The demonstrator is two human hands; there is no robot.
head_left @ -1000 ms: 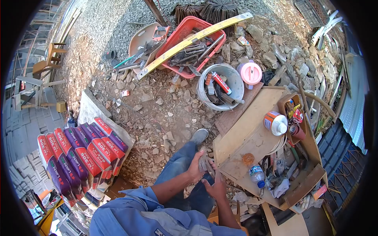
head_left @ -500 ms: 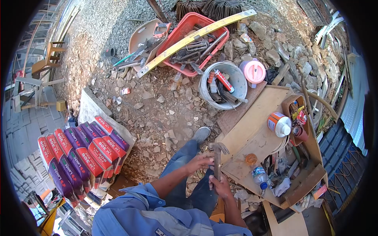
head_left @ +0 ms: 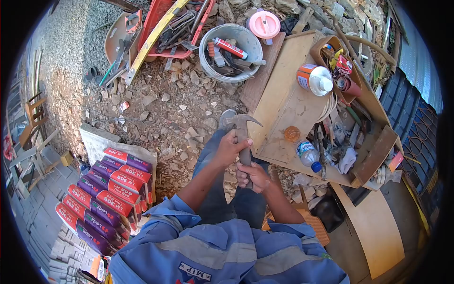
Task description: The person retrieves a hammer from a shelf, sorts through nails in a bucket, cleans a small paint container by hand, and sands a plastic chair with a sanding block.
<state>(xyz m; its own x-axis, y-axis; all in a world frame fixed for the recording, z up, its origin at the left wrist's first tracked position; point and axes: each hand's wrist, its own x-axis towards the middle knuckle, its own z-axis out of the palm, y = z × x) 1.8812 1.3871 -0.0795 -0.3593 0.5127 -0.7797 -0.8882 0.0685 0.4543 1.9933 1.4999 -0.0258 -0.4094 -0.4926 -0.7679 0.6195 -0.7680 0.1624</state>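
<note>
A claw hammer is held upright in front of my legs, its metal head at the top and its claw pointing right. My left hand is wrapped round the upper handle, just below the head, with the thumb across it. Lower down, my right hand grips the handle near its end. Just right of the hammer is a wooden board box, with an orange-labelled bottle and a blue-capped water bottle on it.
A bucket of tools stands ahead, beside a pink-lidded container. A red crate with a yellow level is at the upper left. Stacked red and purple bags lie to the left. Rubble covers the ground.
The view has shifted, so the surroundings sit higher and further left. The hammer is more clearly visible, and my left hand has closed round its handle.
</note>
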